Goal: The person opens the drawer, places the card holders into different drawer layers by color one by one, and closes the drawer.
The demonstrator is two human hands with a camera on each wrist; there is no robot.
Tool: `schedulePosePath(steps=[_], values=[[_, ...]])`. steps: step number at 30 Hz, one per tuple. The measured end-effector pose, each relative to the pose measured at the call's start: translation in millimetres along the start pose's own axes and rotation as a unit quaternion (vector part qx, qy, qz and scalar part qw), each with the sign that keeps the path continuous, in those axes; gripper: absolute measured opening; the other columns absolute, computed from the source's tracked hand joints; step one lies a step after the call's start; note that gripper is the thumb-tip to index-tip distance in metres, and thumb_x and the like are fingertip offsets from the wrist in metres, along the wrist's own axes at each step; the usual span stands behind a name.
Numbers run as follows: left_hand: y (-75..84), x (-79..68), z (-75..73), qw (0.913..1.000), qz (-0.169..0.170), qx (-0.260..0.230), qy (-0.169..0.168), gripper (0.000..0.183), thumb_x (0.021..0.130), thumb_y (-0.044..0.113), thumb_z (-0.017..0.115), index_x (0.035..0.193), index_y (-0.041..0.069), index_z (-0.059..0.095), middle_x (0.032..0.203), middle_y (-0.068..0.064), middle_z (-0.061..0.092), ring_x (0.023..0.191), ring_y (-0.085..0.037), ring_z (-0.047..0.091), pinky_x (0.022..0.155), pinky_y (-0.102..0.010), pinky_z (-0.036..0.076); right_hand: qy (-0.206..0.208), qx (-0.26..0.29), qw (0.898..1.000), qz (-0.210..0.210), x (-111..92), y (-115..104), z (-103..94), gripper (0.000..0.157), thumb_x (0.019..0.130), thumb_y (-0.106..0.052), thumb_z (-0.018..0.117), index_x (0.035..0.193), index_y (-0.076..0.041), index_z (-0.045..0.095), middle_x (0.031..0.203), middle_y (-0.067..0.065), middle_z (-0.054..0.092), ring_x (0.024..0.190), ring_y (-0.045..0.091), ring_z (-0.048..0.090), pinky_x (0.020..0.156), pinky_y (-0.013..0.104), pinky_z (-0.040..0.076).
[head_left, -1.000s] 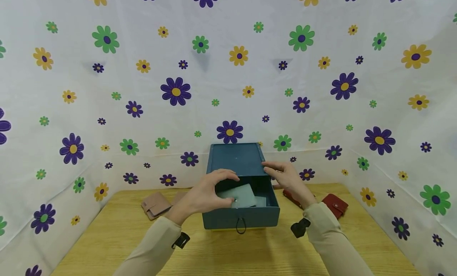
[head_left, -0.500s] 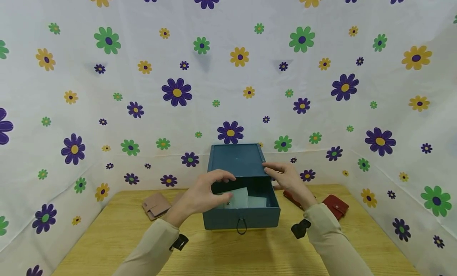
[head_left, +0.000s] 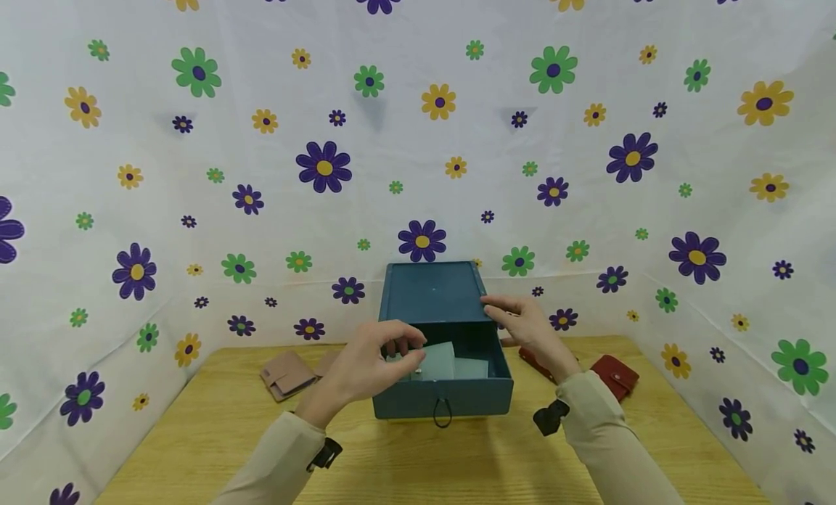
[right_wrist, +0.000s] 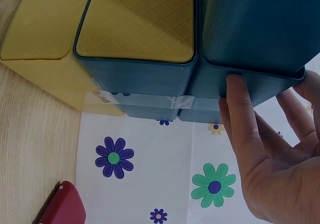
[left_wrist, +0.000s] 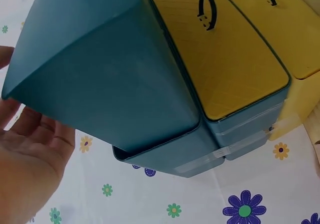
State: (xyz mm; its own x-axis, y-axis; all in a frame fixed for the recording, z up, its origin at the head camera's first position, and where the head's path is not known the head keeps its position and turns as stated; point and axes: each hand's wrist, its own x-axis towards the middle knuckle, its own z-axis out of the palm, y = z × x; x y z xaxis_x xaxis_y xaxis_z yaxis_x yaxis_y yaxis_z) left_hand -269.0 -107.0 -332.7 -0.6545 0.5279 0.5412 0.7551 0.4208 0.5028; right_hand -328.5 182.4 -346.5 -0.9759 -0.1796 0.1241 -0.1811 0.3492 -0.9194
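Note:
The blue top drawer [head_left: 451, 400] of a small drawer cabinet [head_left: 432, 293] stands pulled out. Inside lie a pale green wallet [head_left: 437, 361] with a snap and another flat pale green piece [head_left: 472, 368], partly behind my hand. Over the drawer's left front side is my left hand [head_left: 362, 363], fingers loosely bent, with nothing seen in its grasp. In the left wrist view that hand [left_wrist: 32, 151] appears beside the drawer's corner. My right hand [head_left: 529, 329] touches the cabinet's upper right edge; in the right wrist view a finger [right_wrist: 242, 108] presses its blue side.
Beige wallets [head_left: 287, 374] lie left of the cabinet, one partly hidden. To its right are a red wallet [head_left: 614, 376] and a dark red item [head_left: 537, 363] behind my right wrist. Yellow lower drawers [left_wrist: 225, 53] carry black loop pulls. A flowered cloth [head_left: 418, 164] hangs behind the wooden table [head_left: 215, 418].
The upper green wallet settles leftward and lower in the drawer, as my left hand comes away from it and its fingers draw closer together. My right hand stays on the cabinet.

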Motion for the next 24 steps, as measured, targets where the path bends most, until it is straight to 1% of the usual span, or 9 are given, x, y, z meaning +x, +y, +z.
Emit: schedulePosePath(steps=[2, 4, 12, 16, 19, 21, 24], values=[[0.5, -2.0, 0.6, 0.9999, 0.01, -0.003, 0.004, 0.012, 0.091, 0.015, 0.068, 0.101, 0.011, 0.074, 0.086, 0.008, 0.066, 0.072, -0.009, 0.054, 0.062, -0.026, 0.05, 0.0, -0.002, 1.0, -0.002, 0.1, 0.3, -0.2, 0.042, 0.102, -0.029, 0.052, 0.14, -0.011, 0.055, 0.145, 0.02, 0.05, 0.13, 0.043, 0.05, 0.09, 0.058, 0.051], [0.7, -3.7, 1.0, 0.9998, 0.017, -0.005, 0.009, 0.01, 0.092, 0.014, 0.067, 0.099, 0.011, 0.074, 0.082, 0.008, 0.065, 0.069, -0.007, 0.053, 0.06, -0.024, 0.048, -0.001, -0.006, 1.0, -0.006, 0.3, 0.7, -0.5, 0.043, 0.102, -0.029, 0.052, 0.141, -0.011, 0.054, 0.144, 0.02, 0.051, 0.128, 0.043, 0.051, 0.088, 0.057, 0.053], [1.3, -8.7, 1.4, 0.999, 0.03, 0.0, 0.033, 0.009, 0.091, 0.01, 0.067, 0.094, 0.01, 0.076, 0.078, 0.008, 0.064, 0.067, -0.006, 0.052, 0.058, -0.021, 0.047, -0.004, -0.001, 1.0, -0.003, 0.7, 1.0, -1.1, 0.043, 0.103, -0.028, 0.051, 0.141, -0.011, 0.054, 0.147, 0.02, 0.047, 0.132, 0.044, 0.047, 0.089, 0.058, 0.052], [5.4, -10.8, 0.7, 0.9987, 0.034, -0.009, 0.036, 0.008, 0.09, 0.006, 0.069, 0.092, 0.009, 0.076, 0.076, 0.007, 0.066, 0.063, -0.005, 0.051, 0.055, -0.02, 0.048, -0.003, -0.001, 1.0, -0.005, 1.6, 0.8, -0.8, 0.043, 0.102, -0.028, 0.052, 0.141, -0.011, 0.054, 0.147, 0.021, 0.048, 0.131, 0.044, 0.048, 0.088, 0.057, 0.053], [7.9, -13.3, 1.8, 0.9981, 0.045, -0.011, 0.04, 0.008, 0.088, 0.005, 0.07, 0.091, 0.007, 0.076, 0.072, 0.006, 0.066, 0.057, -0.003, 0.049, 0.051, -0.02, 0.047, -0.004, -0.006, 1.0, -0.006, 1.6, 0.8, -0.5, 0.043, 0.102, -0.029, 0.051, 0.141, -0.011, 0.054, 0.146, 0.021, 0.048, 0.13, 0.044, 0.049, 0.088, 0.057, 0.053], [9.3, -15.3, 3.0, 0.9977, 0.054, -0.006, 0.04, 0.007, 0.088, 0.005, 0.07, 0.091, 0.007, 0.076, 0.07, 0.006, 0.065, 0.055, -0.001, 0.047, 0.049, -0.019, 0.046, -0.002, -0.008, 1.0, -0.005, 1.5, 1.3, -0.3, 0.043, 0.103, -0.028, 0.051, 0.141, -0.01, 0.054, 0.145, 0.021, 0.049, 0.129, 0.044, 0.05, 0.088, 0.056, 0.053], [11.6, -17.9, 3.9, 0.9965, 0.065, 0.015, 0.051, 0.007, 0.087, 0.005, 0.071, 0.089, 0.007, 0.076, 0.068, 0.007, 0.063, 0.054, 0.001, 0.046, 0.048, -0.018, 0.045, -0.002, -0.007, 1.0, -0.006, 2.1, 1.4, 0.3, 0.043, 0.102, -0.029, 0.052, 0.141, -0.011, 0.054, 0.145, 0.02, 0.05, 0.128, 0.043, 0.051, 0.088, 0.056, 0.053]])
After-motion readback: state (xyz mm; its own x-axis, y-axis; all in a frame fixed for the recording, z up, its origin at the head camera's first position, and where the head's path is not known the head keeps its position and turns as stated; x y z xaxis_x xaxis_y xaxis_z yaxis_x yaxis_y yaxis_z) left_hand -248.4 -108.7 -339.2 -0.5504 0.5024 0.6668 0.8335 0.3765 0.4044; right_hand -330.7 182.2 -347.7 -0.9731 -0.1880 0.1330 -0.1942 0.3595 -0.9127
